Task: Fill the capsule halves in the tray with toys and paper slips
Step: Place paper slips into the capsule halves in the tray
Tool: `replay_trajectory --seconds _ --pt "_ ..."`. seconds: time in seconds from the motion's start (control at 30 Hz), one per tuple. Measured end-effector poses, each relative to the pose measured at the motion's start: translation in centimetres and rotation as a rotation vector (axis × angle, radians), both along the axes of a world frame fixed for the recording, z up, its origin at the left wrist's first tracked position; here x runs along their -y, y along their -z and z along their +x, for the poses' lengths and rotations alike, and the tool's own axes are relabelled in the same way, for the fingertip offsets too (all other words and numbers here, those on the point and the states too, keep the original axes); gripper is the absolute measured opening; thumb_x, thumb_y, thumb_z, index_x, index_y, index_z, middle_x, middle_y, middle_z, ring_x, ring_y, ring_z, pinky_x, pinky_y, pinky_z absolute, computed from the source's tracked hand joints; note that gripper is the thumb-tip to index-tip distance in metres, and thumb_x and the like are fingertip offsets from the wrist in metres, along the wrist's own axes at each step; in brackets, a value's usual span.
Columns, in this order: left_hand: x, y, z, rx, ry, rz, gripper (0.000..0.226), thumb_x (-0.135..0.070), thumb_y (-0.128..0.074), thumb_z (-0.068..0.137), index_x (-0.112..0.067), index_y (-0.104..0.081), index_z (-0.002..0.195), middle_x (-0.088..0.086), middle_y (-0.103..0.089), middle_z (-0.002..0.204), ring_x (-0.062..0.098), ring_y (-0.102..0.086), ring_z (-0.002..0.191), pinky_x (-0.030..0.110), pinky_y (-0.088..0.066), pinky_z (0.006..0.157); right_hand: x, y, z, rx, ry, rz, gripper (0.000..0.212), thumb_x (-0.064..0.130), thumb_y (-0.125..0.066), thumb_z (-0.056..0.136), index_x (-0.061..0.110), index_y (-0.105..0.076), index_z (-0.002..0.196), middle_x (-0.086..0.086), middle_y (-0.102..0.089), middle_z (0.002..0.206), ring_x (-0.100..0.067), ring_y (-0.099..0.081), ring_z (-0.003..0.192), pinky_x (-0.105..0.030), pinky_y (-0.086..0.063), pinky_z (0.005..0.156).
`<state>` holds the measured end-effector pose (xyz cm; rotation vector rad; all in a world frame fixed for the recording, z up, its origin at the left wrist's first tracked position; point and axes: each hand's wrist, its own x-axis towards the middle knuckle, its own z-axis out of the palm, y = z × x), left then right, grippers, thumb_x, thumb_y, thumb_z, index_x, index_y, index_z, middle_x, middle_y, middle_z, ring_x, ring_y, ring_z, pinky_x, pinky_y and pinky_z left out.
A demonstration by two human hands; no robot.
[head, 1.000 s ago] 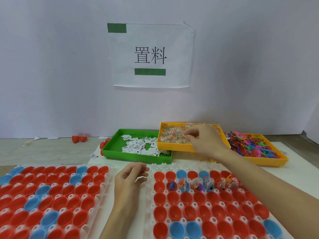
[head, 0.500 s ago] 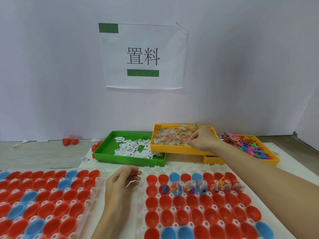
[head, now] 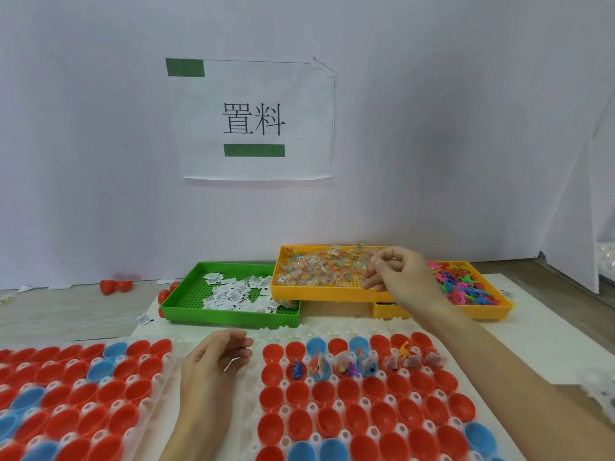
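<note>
Up front, holding the right hand (head: pixel 404 276) over the near right corner of the middle yellow tray (head: pixel 319 293), thumb and forefinger pinching a clear toy packet (head: pixel 372 277) lifted just above the heap of like packets (head: pixel 319 269). Resting the left hand (head: pixel 216 359) on the white strip between the two capsule trays, fingers (head: pixel 239 344) loosely curled; not possible to tell whether anything is between them. Lying nearest on the right, the white capsule tray (head: pixel 336 327) with red and blue capsule halves (head: pixel 332 394): only part of its second row filled (head: pixel 362 362), showing small toys and paper slips, everything else in it bare. Sitting left of that, a second capsule tray (head: pixel 66 394) of unfilled halves. Standing behind on the table (head: pixel 50 314), a green tray (head: pixel 229 314) of paper slips (head: pixel 233 294), touching the middle yellow tray, and farther right another yellow tray (head: pixel 492 312) of coloured toy figures (head: pixel 462 287). Hanging on the wall, a paper sign (head: pixel 256 118).
</note>
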<state>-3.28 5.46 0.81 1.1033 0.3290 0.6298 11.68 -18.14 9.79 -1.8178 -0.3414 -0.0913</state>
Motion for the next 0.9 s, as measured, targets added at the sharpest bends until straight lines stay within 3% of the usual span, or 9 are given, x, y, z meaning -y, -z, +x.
replay_trajectory --seconds 0.13,0.23,0.33,0.4,0.5,0.7,0.9 --pt "1.1 -1.9 -0.4 -0.006 -0.004 0.110 0.041 -0.003 -0.047 0.098 -0.011 -0.074 0.068 0.020 -0.069 0.078 0.029 -0.061 0.072 0.027 -0.054 0.061 0.9 -0.7 -2.3 -0.011 -0.131 -0.037 0.016 0.009 -0.052 0.101 0.003 -0.064 0.092 -0.006 -0.074 0.075 -0.018 -0.073 0.066 -0.021 -0.053 0.057" --pt "2.6 -5.3 -0.8 -0.008 0.021 0.372 0.035 0.001 -0.051 0.096 -0.011 -0.075 0.074 0.017 -0.071 0.078 0.030 -0.066 0.069 0.037 -0.055 0.066 1.2 -2.1 -3.7 0.022 -0.243 -0.094 0.014 0.010 -0.055 0.100 0.003 -0.065 0.093 -0.007 -0.075 0.077 -0.018 -0.074 0.068 -0.021 -0.054 0.060" --pt "5.2 -9.7 -0.9 -0.052 0.078 0.713 0.015 -0.012 -0.063 0.091 -0.020 -0.074 0.084 0.005 -0.074 0.079 0.020 -0.070 0.067 0.031 -0.058 0.063 1.3 -4.2 -5.0 0.055 -0.365 -0.145 0.013 0.009 -0.057 0.099 0.004 -0.065 0.090 -0.008 -0.075 0.082 -0.019 -0.074 0.073 -0.020 -0.055 0.065" --pt "7.0 -12.1 -0.8 -0.101 0.130 0.801 0.009 -0.024 -0.072 0.084 -0.026 -0.069 0.092 -0.002 -0.074 0.083 0.017 -0.071 0.067 0.031 -0.058 0.064 1.3 -5.6 -5.9 0.098 -0.437 -0.191 0.011 0.011 -0.059 0.098 0.007 -0.066 0.091 -0.006 -0.075 0.084 -0.017 -0.074 0.076 -0.023 -0.057 0.072" --pt "8.8 -13.8 -0.8 -0.114 0.138 0.840 0.014 -0.019 -0.077 0.080 -0.023 -0.069 0.091 -0.001 -0.074 0.080 0.015 -0.071 0.063 0.028 -0.058 0.063 1.5 -6.9 -7.3 0.140 -0.494 -0.201 0.010 0.015 -0.060 0.098 0.014 -0.066 0.090 -0.003 -0.076 0.085 -0.014 -0.074 0.077 -0.031 -0.059 0.082" --pt "9.8 -14.5 0.1 0.069 0.172 0.681 0.008 0.006 -0.074 0.071 -0.001 -0.070 0.072 0.019 -0.067 0.062 0.020 -0.064 0.048 0.022 -0.053 0.048 2.1 -7.7 -7.4 0.156 -0.481 -0.131 0.008 0.016 -0.061 0.098 0.013 -0.065 0.092 -0.005 -0.074 0.085 -0.018 -0.073 0.076 -0.035 -0.060 0.081" --pt "9.9 -13.5 1.3 0.083 0.178 0.580 0.015 -0.016 -0.074 0.059 -0.007 -0.072 0.071 0.020 -0.067 0.060 0.022 -0.063 0.049 0.024 -0.053 0.049 2.4 -7.5 -6.8 0.105 -0.506 -0.133 0.012 0.020 -0.064 0.096 0.013 -0.072 0.102 0.001 -0.077 0.091 -0.011 -0.074 0.078 -0.031 -0.060 0.083"
